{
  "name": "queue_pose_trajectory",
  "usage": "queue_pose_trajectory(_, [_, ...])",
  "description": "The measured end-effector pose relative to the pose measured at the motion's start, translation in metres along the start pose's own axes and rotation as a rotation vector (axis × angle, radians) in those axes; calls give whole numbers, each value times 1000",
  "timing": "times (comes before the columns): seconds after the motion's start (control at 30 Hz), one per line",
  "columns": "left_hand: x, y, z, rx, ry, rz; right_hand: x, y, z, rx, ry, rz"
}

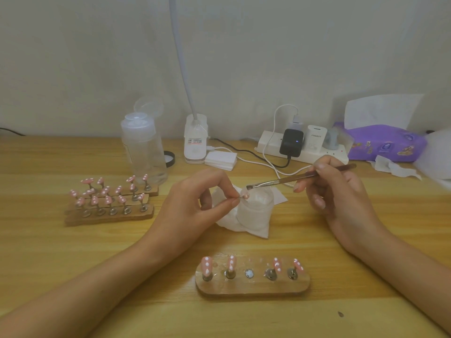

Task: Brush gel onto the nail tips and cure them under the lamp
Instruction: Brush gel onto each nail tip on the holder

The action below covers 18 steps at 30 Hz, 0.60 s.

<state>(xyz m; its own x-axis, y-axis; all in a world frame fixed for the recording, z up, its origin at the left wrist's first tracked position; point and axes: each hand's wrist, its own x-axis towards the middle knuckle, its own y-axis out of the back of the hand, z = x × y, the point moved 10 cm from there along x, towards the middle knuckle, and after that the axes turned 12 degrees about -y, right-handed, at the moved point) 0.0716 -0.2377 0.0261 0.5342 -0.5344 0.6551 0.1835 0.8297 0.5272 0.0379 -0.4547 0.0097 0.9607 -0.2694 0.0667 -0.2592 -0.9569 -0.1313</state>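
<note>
Wooden holder (253,290): carries four dotted pink nail tips (207,264).
Jar (255,211): open, between the hands.
Left hand (192,211): pinches a single tip (246,196) at the jar's rim.
Right hand (341,198): grips the brush (280,180), bristles over the jar.
Lamp (195,140): behind, by the wall.

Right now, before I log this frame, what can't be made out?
Head view only:
- nail tip: tiny and half hidden by the left hand's grip; gel coat not discernible.
- brush in the right hand: bristles blurred, gel load unclear.
- gooseneck lamp: head cut off by the top edge.
- frosted jar: contents lost behind its wall.
</note>
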Motion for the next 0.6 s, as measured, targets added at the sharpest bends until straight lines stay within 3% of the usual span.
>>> queue_pose_trajectory(0.1, [0, -1, 0, -6, 2, -2, -1, -6, -1, -49, 17, -35])
queue_pose_trajectory(0.23, [-1, -1, -1, -17, 8, 1, 0, 4, 2, -8, -14, 37])
queue_pose_trajectory(0.37, [-1, -1, -1, -22, 13, -1, -2, -6, -2, -54, 15, -39])
queue_pose_trajectory(0.5, [-1, -2, -2, -30, 20, -3, 1, 5, 4, -29, -26, 53])
queue_pose_trajectory(0.6, [-1, -2, -2, -36, 24, -1, -2, -2, -2, -15, 10, -16])
